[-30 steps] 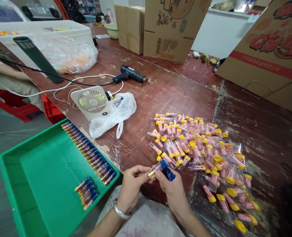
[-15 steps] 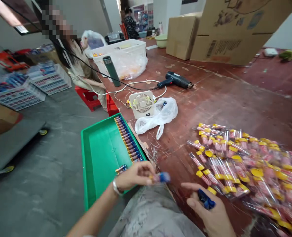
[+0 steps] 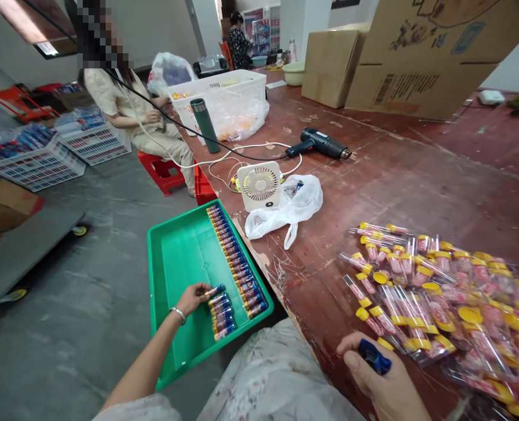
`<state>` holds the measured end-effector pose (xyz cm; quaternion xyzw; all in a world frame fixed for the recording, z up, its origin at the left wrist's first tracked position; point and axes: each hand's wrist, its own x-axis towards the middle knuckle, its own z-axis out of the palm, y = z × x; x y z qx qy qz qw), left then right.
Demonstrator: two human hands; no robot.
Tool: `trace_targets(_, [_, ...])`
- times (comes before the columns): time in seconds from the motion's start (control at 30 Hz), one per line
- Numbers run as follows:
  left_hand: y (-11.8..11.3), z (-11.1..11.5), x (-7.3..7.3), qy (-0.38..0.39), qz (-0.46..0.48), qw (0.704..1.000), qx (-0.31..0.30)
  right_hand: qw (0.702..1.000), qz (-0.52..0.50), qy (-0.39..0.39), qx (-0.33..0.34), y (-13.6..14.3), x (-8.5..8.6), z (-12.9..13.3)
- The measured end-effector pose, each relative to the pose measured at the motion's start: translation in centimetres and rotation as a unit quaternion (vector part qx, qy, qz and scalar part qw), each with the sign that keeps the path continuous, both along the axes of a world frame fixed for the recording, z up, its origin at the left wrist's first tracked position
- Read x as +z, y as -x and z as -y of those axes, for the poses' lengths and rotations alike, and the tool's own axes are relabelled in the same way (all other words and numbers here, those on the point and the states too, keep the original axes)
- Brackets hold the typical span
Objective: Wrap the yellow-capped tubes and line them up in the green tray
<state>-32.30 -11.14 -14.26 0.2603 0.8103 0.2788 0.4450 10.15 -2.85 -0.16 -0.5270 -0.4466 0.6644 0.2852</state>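
Note:
My left hand [image 3: 191, 299] is over the green tray [image 3: 176, 251], its fingertips closed on the yellow end of a small blue-wrapped tube [image 3: 216, 290]. That tube lies at the top of a short row of similar wrapped tubes [image 3: 223, 318]. Along the tray's right side runs a longer row of wrapped tubes [image 3: 237, 263]. Over the table's near edge, my right hand [image 3: 380, 374] curls around a dark blue shiny plastic piece [image 3: 374, 356]; its exact kind cannot be made out. Close to that hand spreads a heap of clear tubes with yellow caps [image 3: 435, 292].
A small fan [image 3: 260, 186], a white plastic bag [image 3: 305, 202], a heat gun [image 3: 320, 143] with its cord, and a green flask [image 3: 205, 126] stand or lie on the table. Behind are cardboard boxes [image 3: 329, 67] and a white basket [image 3: 241, 85]. A person [image 3: 110, 96] sits at the left.
My left hand has moved left and down into the tray with the tube it carried. My right hand stays near the heap, still around the blue piece. The view has shifted slightly.

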Motion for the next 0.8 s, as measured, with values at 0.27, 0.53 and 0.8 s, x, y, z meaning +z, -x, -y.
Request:
trace_targets(0.27, [-0.5, -0.5, 1.5, -0.040, -0.078, 0.996, 0.019, 0.977, -0.175, 0.110, -0.055, -0.1, -0.3, 0.1])
trace_targets(0.53, [-6.3, -5.4, 6.5, -0.172, -0.097, 0.980, 0.028, 0.936, -0.300, 0.169, -0.070, -0.6, 0.0, -0.2])
trace_targets(0.8, [-21.6, -7.4, 14.9, -0.217, 0.132, 0.955, -0.154, 0.969, -0.221, 0.098, -0.042, -0.9, -1.0, 0.1])
